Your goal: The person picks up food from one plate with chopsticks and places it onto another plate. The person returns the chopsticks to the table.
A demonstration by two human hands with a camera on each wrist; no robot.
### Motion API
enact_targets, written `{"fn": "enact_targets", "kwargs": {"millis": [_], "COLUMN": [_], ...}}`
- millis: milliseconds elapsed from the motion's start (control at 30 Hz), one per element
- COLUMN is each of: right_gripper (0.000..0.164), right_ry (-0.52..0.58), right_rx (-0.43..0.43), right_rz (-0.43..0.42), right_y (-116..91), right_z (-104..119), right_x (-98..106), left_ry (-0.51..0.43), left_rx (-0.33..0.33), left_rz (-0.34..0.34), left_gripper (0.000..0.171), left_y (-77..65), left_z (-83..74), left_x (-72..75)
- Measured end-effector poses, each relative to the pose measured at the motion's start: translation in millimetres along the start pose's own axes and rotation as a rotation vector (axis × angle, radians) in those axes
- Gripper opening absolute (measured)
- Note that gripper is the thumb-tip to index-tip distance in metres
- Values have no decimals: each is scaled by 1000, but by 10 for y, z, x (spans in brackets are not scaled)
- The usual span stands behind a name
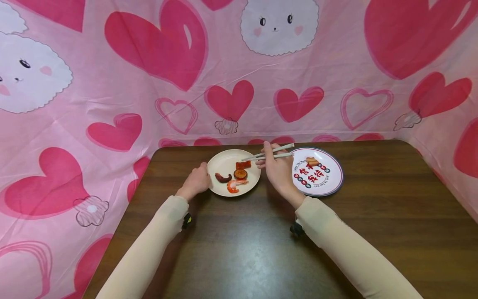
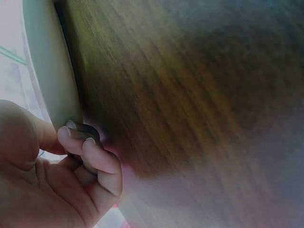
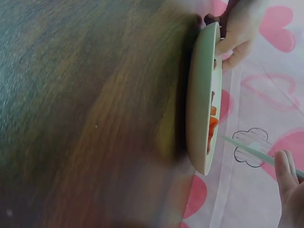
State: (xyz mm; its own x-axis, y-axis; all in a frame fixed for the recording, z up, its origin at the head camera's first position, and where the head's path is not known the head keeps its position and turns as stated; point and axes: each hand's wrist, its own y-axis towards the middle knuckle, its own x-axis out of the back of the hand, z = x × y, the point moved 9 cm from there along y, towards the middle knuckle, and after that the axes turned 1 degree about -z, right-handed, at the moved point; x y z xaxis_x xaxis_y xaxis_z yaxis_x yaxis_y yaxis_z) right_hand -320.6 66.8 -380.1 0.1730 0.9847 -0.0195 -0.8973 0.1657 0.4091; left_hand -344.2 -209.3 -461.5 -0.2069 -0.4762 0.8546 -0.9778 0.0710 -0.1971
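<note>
A cream plate (image 1: 223,162) carries a red-brown slab (image 1: 243,165), a round brown mushroom-like piece (image 1: 240,174), an octopus tentacle (image 1: 223,178) and an orange shrimp (image 1: 234,185). My left hand (image 1: 196,180) grips its left rim, thumb over the edge and fingers curled below, as the left wrist view shows. In my right hand (image 1: 278,169) is a pair of chopsticks (image 1: 281,148). Their tips hover by the red-brown slab; whether they touch it I cannot tell. Right of that hand lies a white plate (image 1: 328,162) with a blue rim, red characters and one brown piece of food (image 1: 312,161).
Both plates sit near the far edge of a dark wooden table (image 1: 239,249). A pink cloth (image 1: 261,74) printed with hearts hangs behind the table and at its sides.
</note>
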Motion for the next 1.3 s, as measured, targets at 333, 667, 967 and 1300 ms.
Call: {"fn": "enact_targets", "kwargs": {"millis": [333,667,967,1300], "right_gripper": [31,37,34,34], "right_ry": [33,133,163,153], "right_rx": [59,40,51,45], "right_rz": [-60,-54,-45,-15], "right_y": [13,3,-9,-36], "right_z": [108,158,238,299], "right_x": [171,279,358,418], "left_ry": [6,6,8,22], "left_rx": [1,2,9,0], "left_rz": [2,2,6,-3], "left_gripper": [38,38,39,37], "left_y": [4,15,2,-8], "left_z": [9,30,5,-4], "left_x": [0,-14,-2,6]}}
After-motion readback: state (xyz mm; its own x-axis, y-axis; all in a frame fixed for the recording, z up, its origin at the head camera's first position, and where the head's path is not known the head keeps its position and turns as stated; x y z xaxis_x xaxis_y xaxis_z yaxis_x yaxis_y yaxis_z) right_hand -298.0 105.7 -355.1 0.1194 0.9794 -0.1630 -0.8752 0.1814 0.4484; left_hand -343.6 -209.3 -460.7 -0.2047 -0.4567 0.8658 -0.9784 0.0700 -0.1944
